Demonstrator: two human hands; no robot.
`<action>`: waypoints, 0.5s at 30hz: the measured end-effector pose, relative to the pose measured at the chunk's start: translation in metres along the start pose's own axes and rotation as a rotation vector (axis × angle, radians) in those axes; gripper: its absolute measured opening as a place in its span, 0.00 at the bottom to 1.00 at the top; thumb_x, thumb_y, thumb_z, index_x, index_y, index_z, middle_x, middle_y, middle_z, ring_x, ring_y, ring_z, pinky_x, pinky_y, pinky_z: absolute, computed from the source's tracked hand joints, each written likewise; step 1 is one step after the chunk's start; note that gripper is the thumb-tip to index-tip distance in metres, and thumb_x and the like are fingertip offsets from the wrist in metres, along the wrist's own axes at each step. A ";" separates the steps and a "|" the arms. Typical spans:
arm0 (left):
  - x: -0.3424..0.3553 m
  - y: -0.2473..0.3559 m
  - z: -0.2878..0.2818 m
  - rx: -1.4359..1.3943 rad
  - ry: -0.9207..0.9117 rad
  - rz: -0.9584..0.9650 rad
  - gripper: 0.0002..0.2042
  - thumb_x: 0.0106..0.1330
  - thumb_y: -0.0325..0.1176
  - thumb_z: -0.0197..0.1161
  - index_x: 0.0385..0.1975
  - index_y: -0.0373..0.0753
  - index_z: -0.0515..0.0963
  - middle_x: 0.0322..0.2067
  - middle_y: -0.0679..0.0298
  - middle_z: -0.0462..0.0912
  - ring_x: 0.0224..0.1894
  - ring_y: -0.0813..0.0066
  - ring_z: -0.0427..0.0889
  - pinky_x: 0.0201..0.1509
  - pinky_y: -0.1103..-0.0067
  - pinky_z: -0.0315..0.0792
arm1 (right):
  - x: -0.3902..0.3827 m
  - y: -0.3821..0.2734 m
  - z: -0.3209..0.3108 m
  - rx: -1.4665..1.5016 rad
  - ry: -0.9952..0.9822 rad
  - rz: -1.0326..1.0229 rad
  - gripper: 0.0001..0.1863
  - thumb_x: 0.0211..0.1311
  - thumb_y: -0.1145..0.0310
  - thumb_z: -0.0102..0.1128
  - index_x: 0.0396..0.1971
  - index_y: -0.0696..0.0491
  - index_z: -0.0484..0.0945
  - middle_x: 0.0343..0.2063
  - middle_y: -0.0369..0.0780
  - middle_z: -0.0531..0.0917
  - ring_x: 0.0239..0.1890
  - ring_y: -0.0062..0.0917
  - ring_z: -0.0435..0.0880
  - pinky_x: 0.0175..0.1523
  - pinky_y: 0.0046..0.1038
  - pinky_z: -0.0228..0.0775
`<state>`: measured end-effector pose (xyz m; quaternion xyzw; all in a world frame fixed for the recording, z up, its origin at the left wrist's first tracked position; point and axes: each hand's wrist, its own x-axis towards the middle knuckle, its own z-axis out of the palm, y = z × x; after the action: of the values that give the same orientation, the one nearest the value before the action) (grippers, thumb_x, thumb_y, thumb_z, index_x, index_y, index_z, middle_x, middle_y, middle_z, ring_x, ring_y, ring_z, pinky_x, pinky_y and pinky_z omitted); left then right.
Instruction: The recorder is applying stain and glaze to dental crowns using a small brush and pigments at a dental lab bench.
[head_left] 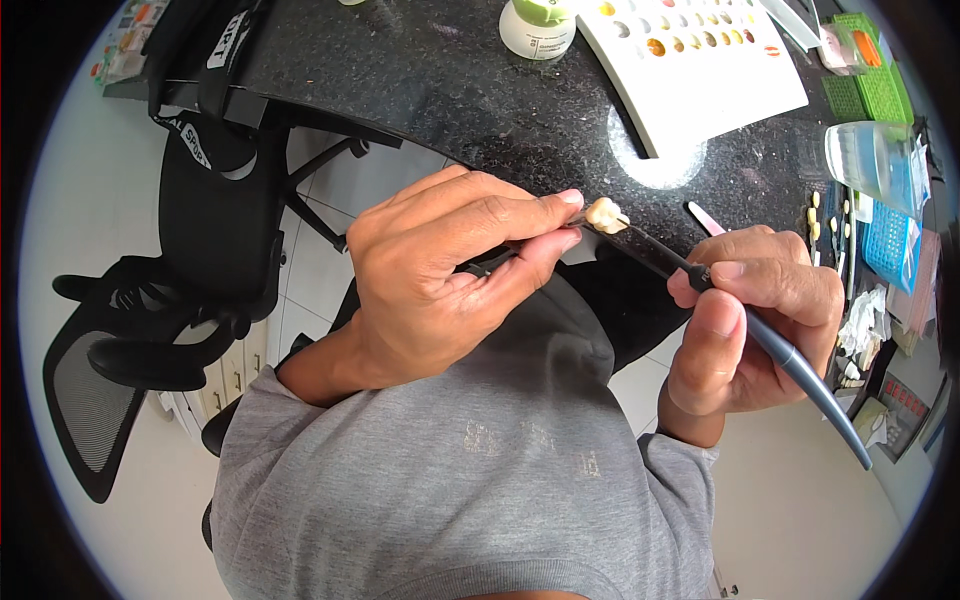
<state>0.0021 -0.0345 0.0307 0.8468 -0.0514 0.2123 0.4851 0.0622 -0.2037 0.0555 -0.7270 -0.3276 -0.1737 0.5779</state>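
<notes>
My left hand [460, 250] is closed, thumb and fingertips pinching a thin dark holder [577, 221] that is mostly hidden in the grip. At the holder's tip sits a cream-coloured, tooth-shaped dental crown [603, 214]. My right hand [755, 310] grips a fine brush [785, 355] with a tapered blue-grey handle between thumb and fingers. The brush points up and left, its tip at the right side of the crown; whether it touches, I cannot tell.
Beyond the hands is a black speckled table [400, 70]. On it are a white palette [700, 90] with coloured wells, a white jar with a green lid [538, 28], a glass of water [868, 160] and a blue basket [888, 245]. A black office chair [215, 210] stands left.
</notes>
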 end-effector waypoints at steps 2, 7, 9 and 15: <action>0.000 -0.002 0.000 -0.005 0.003 0.012 0.10 0.45 0.17 0.70 0.29 0.31 0.81 0.26 0.57 0.84 0.27 0.76 0.82 0.28 0.84 0.74 | 0.001 0.001 0.001 -0.010 -0.002 -0.001 0.12 0.59 0.66 0.61 0.28 0.58 0.69 0.13 0.37 0.73 0.18 0.20 0.74 0.23 0.15 0.62; 0.000 -0.004 0.001 -0.004 0.008 0.036 0.10 0.45 0.17 0.70 0.29 0.31 0.82 0.25 0.58 0.84 0.27 0.76 0.82 0.28 0.84 0.74 | 0.003 0.003 -0.002 -0.018 -0.109 -0.040 0.10 0.57 0.71 0.61 0.29 0.59 0.69 0.17 0.38 0.74 0.18 0.19 0.74 0.22 0.15 0.65; 0.001 -0.004 0.001 -0.002 0.002 0.030 0.11 0.44 0.16 0.70 0.29 0.31 0.82 0.25 0.58 0.84 0.26 0.75 0.82 0.28 0.84 0.74 | 0.003 0.002 -0.004 -0.015 -0.136 -0.025 0.09 0.57 0.72 0.61 0.29 0.59 0.69 0.17 0.39 0.74 0.18 0.19 0.74 0.22 0.14 0.65; 0.000 -0.008 0.006 0.007 0.092 0.059 0.10 0.43 0.21 0.72 0.28 0.37 0.83 0.22 0.66 0.83 0.21 0.79 0.80 0.22 0.86 0.69 | 0.005 0.001 -0.006 -0.027 -0.190 -0.034 0.09 0.57 0.72 0.60 0.29 0.60 0.69 0.18 0.39 0.74 0.18 0.18 0.74 0.22 0.15 0.66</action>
<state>0.0068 -0.0352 0.0215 0.8359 -0.0533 0.2655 0.4774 0.0669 -0.2079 0.0594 -0.7422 -0.3912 -0.1181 0.5313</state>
